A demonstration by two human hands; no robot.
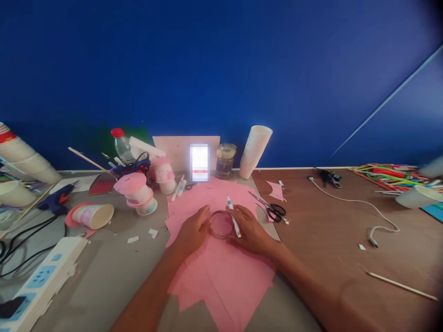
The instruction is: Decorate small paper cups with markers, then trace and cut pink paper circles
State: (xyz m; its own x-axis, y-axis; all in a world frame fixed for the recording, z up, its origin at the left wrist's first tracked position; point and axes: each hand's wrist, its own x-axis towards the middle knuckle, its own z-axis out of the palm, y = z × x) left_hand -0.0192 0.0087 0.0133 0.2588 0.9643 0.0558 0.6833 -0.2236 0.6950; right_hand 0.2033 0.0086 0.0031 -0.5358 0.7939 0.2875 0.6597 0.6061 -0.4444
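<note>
On sheets of pink paper (pixel 221 281) rests a round, thin-rimmed ring or lid (pixel 222 236), with pink showing through its middle. My left hand (pixel 194 227) has its fingers and thumb curled against the ring's left edge. Between the thumb and fingers of my right hand (pixel 254 234) is a white marker (pixel 236 223) with a blue band, its tip pointing away from me. That hand is at the ring's right edge. Black-handled scissors (pixel 275 212) lie to the right, partly over the paper.
Behind the paper stand a lit phone (pixel 200 162), a glass jar (pixel 226 161) and a leaning stack of paper cups (pixel 255 152). At left are pink-trimmed cups (pixel 136 191), a glue gun (pixel 55 198) and a power strip (pixel 41 286). A white cable (pixel 353 200) lies at right.
</note>
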